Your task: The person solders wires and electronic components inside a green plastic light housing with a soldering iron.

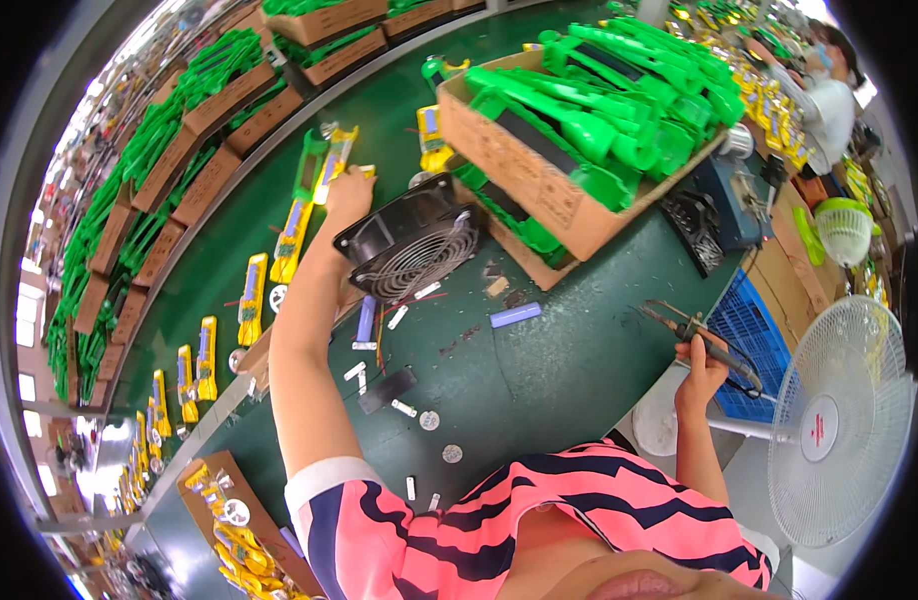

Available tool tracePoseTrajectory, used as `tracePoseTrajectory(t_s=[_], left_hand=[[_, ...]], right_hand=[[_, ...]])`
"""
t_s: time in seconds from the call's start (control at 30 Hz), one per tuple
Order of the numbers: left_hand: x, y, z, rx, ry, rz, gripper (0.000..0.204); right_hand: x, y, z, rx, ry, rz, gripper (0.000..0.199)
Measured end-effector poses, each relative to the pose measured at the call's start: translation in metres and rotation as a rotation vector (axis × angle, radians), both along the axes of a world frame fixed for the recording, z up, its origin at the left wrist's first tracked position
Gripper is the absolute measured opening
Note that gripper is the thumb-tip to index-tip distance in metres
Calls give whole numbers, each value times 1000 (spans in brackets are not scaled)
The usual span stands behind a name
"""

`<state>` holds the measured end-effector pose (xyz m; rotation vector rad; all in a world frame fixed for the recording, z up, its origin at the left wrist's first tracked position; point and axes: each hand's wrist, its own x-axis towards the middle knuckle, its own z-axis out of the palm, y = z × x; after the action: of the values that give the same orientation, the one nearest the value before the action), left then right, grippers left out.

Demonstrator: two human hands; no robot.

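My left hand (351, 197) reaches far over the bench to a row of yellow plastic housings with purple battery cells. Its fingers are closed at one yellow housing (336, 157), partly covering it; a green housing (308, 165) lies just left of it. Another yellow housing (292, 240) sits nearer, beside my forearm. Low on the right, my right hand (700, 378) grips a soldering iron (724, 355) by its handle, the tip pointing left over the bench. A loose purple battery cell (516, 315) rests on the green bench top (569, 370).
A black fan (409, 240) stands right of my left forearm. Behind it, cardboard boxes (524, 175) hold green housings. To the right are a blue crate (749, 340) and a white fan (829, 420). A box of yellow parts (244, 530) sits lower left. A co-worker (829, 100) works at far right.
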<state>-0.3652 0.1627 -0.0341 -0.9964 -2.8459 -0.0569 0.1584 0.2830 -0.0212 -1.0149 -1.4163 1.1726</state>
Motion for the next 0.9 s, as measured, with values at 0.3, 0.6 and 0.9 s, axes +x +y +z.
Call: tracePoseTrajectory(t_s=[0.3, 0.6, 0.9], left_hand=[[7, -42, 65, 258, -94, 25, 87], [136, -218, 228, 509, 259, -2, 29], [399, -226, 43, 1130, -535, 225, 18]], right_hand=[[-14, 34, 69, 551, 162, 196, 22], [-173, 75, 175, 888, -340, 458, 50], [-235, 76, 141, 812, -130, 305, 26]])
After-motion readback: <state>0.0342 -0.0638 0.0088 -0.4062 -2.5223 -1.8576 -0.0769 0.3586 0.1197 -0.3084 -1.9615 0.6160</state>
